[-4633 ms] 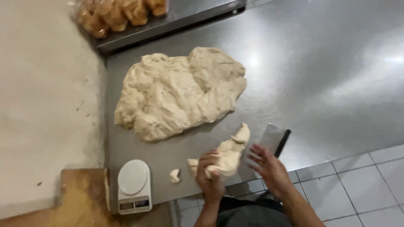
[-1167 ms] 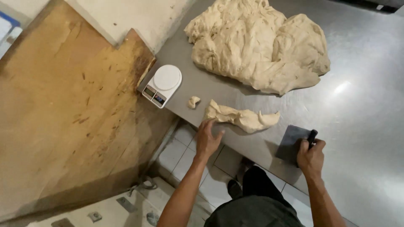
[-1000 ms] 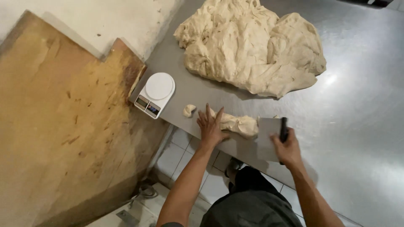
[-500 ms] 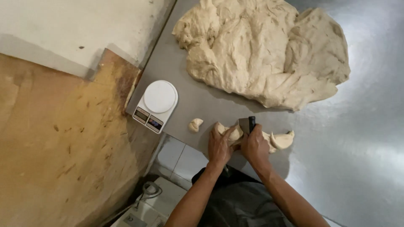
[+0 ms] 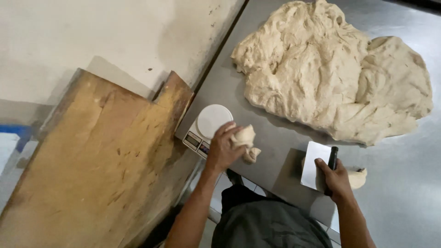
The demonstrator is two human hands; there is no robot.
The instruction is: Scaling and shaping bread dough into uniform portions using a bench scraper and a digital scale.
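My left hand (image 5: pixel 221 148) grips a small cut piece of dough (image 5: pixel 244 137) just beside the white kitchen scale (image 5: pixel 207 125) at the near left corner of the steel table (image 5: pixel 395 197). My right hand (image 5: pixel 337 177) holds a metal bench scraper (image 5: pixel 316 163) by its black handle, blade flat above the table. A leftover dough strip (image 5: pixel 357 177) lies partly hidden under that hand. The big dough mass (image 5: pixel 335 73) spreads across the far part of the table.
A worn wooden board (image 5: pixel 92 170) lies left of the table, with a pale floured surface (image 5: pixel 92 41) beyond it. Tiled floor shows below the table's near edge.
Both hands were together cutting the dough strip. Now my left hand has lifted a cut piece toward the scale, and my right hand has drawn the scraper back to the right.
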